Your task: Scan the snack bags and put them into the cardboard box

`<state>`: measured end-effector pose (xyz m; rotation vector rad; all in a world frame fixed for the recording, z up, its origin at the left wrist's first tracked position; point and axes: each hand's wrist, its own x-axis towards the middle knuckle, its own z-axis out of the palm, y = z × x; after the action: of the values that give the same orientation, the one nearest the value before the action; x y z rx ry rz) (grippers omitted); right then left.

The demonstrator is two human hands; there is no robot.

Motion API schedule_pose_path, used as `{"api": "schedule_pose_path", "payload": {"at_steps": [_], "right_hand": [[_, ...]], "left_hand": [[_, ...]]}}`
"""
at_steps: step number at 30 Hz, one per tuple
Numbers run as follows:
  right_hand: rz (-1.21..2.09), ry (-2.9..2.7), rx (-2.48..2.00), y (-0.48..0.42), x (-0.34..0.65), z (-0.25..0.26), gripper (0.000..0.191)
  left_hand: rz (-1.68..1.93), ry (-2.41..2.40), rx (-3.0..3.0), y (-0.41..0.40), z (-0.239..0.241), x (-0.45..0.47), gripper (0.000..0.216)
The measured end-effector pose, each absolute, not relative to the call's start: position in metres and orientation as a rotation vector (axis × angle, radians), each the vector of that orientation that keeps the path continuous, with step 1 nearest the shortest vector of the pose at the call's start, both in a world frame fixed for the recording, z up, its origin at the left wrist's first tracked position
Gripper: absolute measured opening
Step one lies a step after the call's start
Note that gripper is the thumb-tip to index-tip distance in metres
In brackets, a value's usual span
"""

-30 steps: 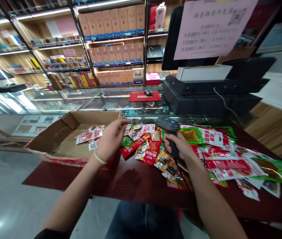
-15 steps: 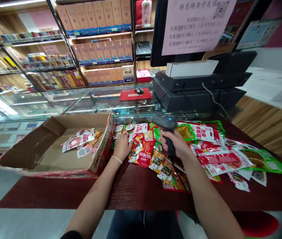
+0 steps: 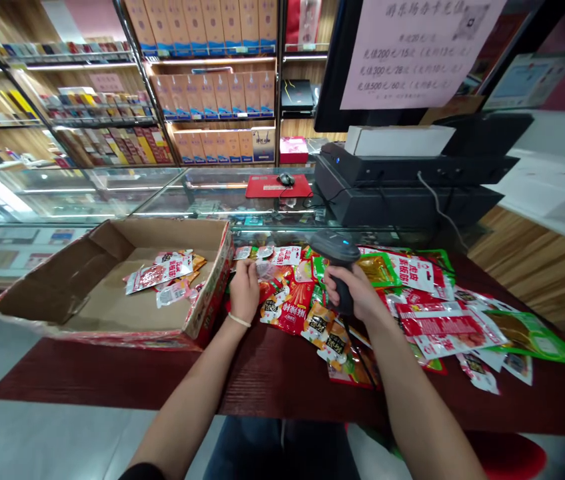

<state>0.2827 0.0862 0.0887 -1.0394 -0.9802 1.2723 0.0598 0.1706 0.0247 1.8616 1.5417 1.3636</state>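
Observation:
My right hand point(image 3: 357, 293) is wrapped round the grip of a black barcode scanner point(image 3: 336, 253), held upright over a heap of snack packets point(image 3: 412, 300) on the dark red table point(image 3: 272, 373). My left hand point(image 3: 245, 287) rests on the left edge of the heap, fingers curled on a small clear packet point(image 3: 265, 269). Just left of that hand stands an open cardboard box point(image 3: 62, 293) with a few red-and-white packets point(image 3: 162, 270) lying inside.
Behind the table runs a glass display counter point(image 3: 172, 193) with a red mouse pad and mouse point(image 3: 278, 185). A black till with a monitor and paper notice point(image 3: 412, 167) stands at the back right. Shelves of boxed goods point(image 3: 212, 87) fill the rear wall.
My left hand came down from above the box edge onto the left side of the packet heap and closed on a small packet. The scanner hand stayed about where it was.

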Motion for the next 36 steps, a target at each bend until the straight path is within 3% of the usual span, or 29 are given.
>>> {"api": "schedule_pose_path", "payload": {"at_steps": [5,9,14,26,32,36], "right_hand": [[1.277,-0.972,-1.069,0.086,0.280,0.090,0.027],[1.278,-0.983,-1.086,0.086,0.279,0.087,0.030],[1.272,-0.983,-1.085,0.088,0.279,0.083,0.031],[1.302,-1.203,-1.444,0.081,0.270,0.090,0.032],[1.338,-1.333,-1.370,0.078,0.266,0.091,0.028],[1.357,-1.256,-1.387,0.078,0.269,0.091,0.025]], "left_hand": [[1.355,1.145,0.958,0.176,0.022,0.069,0.014],[1.267,0.920,0.635,0.175,0.026,0.072,0.017],[1.279,0.803,0.570,0.172,0.031,0.073,0.032],[1.473,0.730,0.440,0.177,0.030,0.071,0.015],[1.492,0.731,0.417,0.178,0.035,0.073,0.020],[1.500,0.767,0.395,0.178,0.035,0.070,0.010]]}}
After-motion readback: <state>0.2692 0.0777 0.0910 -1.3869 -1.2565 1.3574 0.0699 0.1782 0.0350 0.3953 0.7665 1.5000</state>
